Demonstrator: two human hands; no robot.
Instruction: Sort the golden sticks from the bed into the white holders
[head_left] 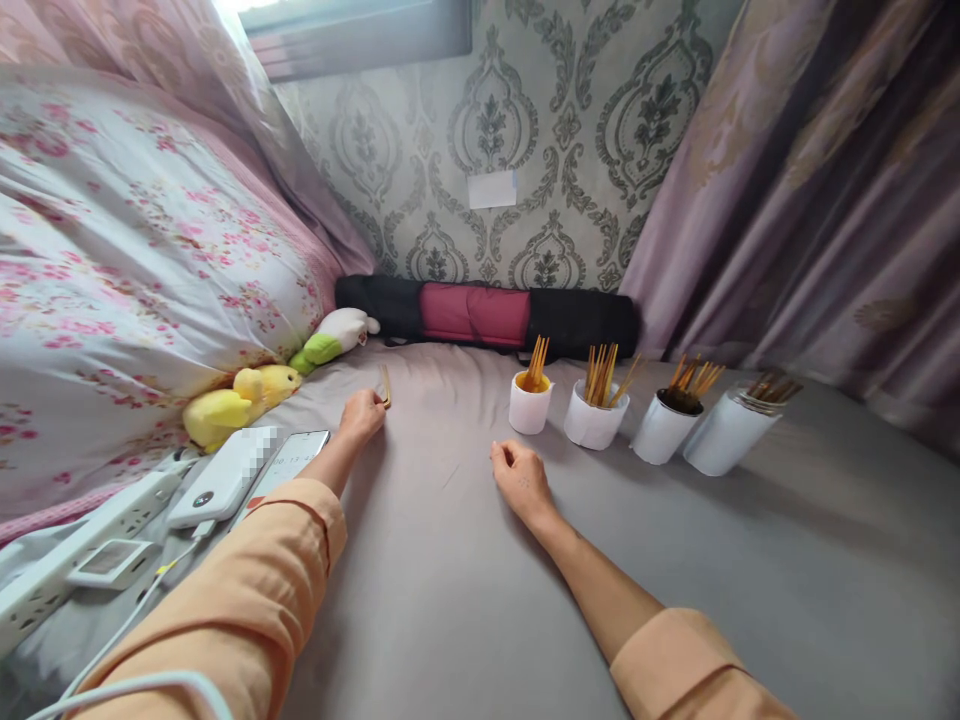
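Note:
My left hand [364, 415] is closed, its fingertips on a thin, golden-brown bent piece [386, 385] that stands up from the grey sheet; its kind is too small to make out. Closer to the middle, my right hand [523, 478] rests on the sheet with its fingers curled in, and whatever they may hold is hidden. Beyond and to the right of it stand white-wrapped containers: a small cup [531, 410] with yellow sticks, a wider cup [595, 425] with several sticks, a cup with a dark inside [661, 435], and a tilted jar [729, 438] of darker sticks.
A white power strip [90, 540], a power bank [223, 480] with a cable, and a phone [289, 462] lie at left. Plush toys [240, 400] line the floral cloth. A black-and-red roll [476, 315] lies against the wall. A fine dark line [450, 476] shows between my hands.

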